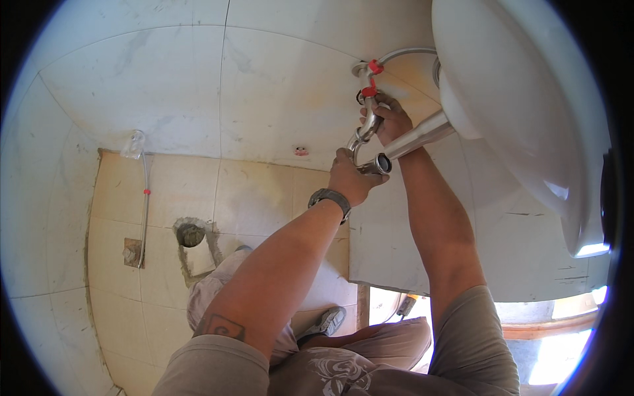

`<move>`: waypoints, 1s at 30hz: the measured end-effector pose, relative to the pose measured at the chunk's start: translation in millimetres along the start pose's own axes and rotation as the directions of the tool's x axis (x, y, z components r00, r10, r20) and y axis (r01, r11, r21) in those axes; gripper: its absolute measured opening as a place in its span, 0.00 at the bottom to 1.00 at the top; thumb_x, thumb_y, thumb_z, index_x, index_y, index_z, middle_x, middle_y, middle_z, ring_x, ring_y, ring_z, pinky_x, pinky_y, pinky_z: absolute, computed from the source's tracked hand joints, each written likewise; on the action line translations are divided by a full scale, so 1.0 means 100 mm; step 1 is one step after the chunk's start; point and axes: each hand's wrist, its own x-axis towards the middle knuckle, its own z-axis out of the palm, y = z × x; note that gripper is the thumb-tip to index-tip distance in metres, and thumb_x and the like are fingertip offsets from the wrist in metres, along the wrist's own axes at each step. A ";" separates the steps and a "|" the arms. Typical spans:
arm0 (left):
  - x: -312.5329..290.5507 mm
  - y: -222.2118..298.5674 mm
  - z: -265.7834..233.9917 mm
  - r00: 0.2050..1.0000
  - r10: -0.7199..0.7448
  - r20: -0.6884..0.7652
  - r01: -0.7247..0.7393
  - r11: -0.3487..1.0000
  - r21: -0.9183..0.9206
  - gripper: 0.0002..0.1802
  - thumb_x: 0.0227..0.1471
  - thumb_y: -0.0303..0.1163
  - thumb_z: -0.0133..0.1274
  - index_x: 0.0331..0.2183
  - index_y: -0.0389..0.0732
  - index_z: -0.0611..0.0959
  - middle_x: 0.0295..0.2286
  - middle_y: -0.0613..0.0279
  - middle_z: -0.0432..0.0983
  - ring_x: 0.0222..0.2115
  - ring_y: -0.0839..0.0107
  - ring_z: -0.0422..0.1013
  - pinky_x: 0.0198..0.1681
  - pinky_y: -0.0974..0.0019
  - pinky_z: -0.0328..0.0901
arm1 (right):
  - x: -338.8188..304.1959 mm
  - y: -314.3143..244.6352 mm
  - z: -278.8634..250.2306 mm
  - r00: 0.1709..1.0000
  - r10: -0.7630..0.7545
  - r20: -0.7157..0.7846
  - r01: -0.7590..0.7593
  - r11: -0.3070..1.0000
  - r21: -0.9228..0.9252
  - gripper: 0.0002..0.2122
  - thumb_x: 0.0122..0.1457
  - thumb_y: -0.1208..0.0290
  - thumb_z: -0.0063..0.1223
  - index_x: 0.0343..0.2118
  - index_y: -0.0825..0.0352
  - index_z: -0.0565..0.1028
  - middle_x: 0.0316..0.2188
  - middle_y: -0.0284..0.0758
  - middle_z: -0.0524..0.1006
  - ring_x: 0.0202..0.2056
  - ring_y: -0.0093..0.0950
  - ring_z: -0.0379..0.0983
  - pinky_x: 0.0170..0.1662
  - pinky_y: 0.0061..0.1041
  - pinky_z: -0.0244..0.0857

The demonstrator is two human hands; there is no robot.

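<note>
A curved chrome drain trap (362,134) is held between my two hands beneath a white wash basin (522,112). My left hand (351,179), a dark watch on its wrist, is closed around the trap's lower bend beside its open collar (383,163). Higher up, my right hand (392,120) grips the trap's other arm close to the wall, its fingers partly hidden behind the pipe. From the basin a straight chrome tailpiece (422,134) slants down toward the collar; whether they touch I cannot tell. Angle valves with red handles (374,66) sit just above my right hand.
A braided hose (406,51) runs from the valves toward the basin. Tiles cover wall and floor. At left, a hose with a red ring (146,192) hangs by a rough floor hole (191,235). A red-edged wall fitting (301,151) is left of the trap. My shoe (330,321) is below.
</note>
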 end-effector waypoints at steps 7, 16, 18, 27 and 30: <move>-0.01 0.04 -0.05 0.996 -0.037 0.076 0.045 0.994 -0.104 0.52 0.38 0.44 0.79 0.54 0.28 0.65 0.51 0.33 0.70 0.53 0.45 0.72 0.56 0.52 0.69 | 0.00 0.02 0.01 1.000 0.005 -0.026 -0.006 1.000 -0.011 0.19 0.63 0.82 0.55 0.56 0.65 0.67 0.51 0.43 0.75 0.47 0.39 0.77 0.52 0.43 0.76; 0.05 -0.08 0.04 0.997 0.071 -0.003 -0.071 0.996 0.047 0.51 0.40 0.51 0.77 0.53 0.30 0.68 0.50 0.38 0.73 0.50 0.51 0.76 0.53 0.57 0.71 | -0.03 0.01 0.05 1.000 -0.007 -0.031 0.006 0.999 -0.045 0.21 0.63 0.80 0.58 0.57 0.66 0.65 0.52 0.44 0.74 0.47 0.40 0.78 0.53 0.43 0.75; 0.07 -0.13 0.06 0.997 0.068 0.020 -0.069 0.998 0.006 0.49 0.42 0.49 0.77 0.53 0.30 0.69 0.51 0.38 0.71 0.50 0.51 0.76 0.53 0.57 0.72 | -0.04 0.03 0.07 0.996 -0.009 -0.086 0.001 0.997 -0.083 0.21 0.63 0.78 0.59 0.56 0.69 0.64 0.51 0.45 0.74 0.48 0.41 0.78 0.51 0.42 0.76; 0.10 -0.16 0.08 0.995 0.078 0.065 -0.079 0.997 0.020 0.41 0.45 0.38 0.74 0.53 0.29 0.71 0.54 0.40 0.67 0.50 0.53 0.76 0.55 0.57 0.72 | -0.07 0.04 0.01 0.984 0.034 -0.176 -0.085 0.953 -0.292 0.25 0.63 0.67 0.64 0.55 0.73 0.64 0.45 0.43 0.77 0.48 0.34 0.79 0.47 0.33 0.77; 0.10 -0.16 0.08 0.995 0.095 0.020 -0.097 0.990 0.105 0.41 0.44 0.36 0.74 0.54 0.30 0.71 0.55 0.40 0.65 0.52 0.51 0.74 0.55 0.56 0.72 | -0.11 0.09 -0.07 0.980 0.015 -0.200 -0.072 0.957 -0.281 0.24 0.62 0.64 0.67 0.52 0.72 0.68 0.42 0.39 0.78 0.46 0.31 0.78 0.48 0.32 0.76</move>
